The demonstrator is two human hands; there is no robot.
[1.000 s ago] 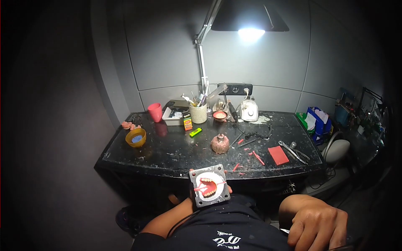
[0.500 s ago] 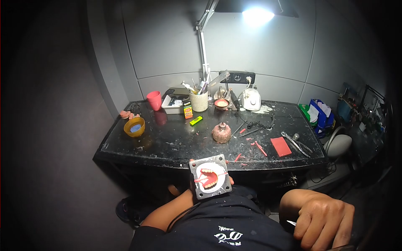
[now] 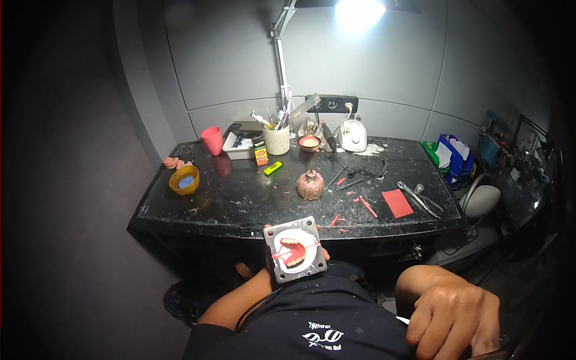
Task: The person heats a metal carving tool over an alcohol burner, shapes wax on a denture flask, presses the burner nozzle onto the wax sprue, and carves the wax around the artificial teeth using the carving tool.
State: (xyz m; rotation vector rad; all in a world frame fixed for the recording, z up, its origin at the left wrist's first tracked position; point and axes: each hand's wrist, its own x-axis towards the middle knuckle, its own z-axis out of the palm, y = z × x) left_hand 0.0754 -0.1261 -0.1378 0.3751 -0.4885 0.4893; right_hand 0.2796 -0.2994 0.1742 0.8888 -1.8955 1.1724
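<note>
My left hand (image 3: 326, 254) holds up a square metal denture flask half (image 3: 308, 226), its fingers wrapped around the edges and mostly hidden beneath. White plaster (image 3: 308, 264) fills the flask, and set in it is a denture (image 3: 291, 245) with yellowish teeth and red wax. Thin red wax strips run out from both sides of the denture. Low at the right, my right hand (image 3: 453, 312) is closed, knuckles up, in front of my body. A pale pointed sliver (image 3: 403, 320) shows beside its fingers; what the hand grips is hidden.
On the black bench (image 3: 240, 210) stand a spirit burner (image 3: 310, 185), yellow bowl (image 3: 184, 181), pink cup (image 3: 212, 141) and tool holder (image 3: 276, 141). Red wax sheet (image 3: 397, 204), pliers (image 3: 418, 199) and wax scraps lie at the right. A lamp (image 3: 359, 13) hangs above.
The view has shifted slightly, so the bench things sit a little further left and higher. Both hands keep nearly the same pose, the left still holding the flask half.
</note>
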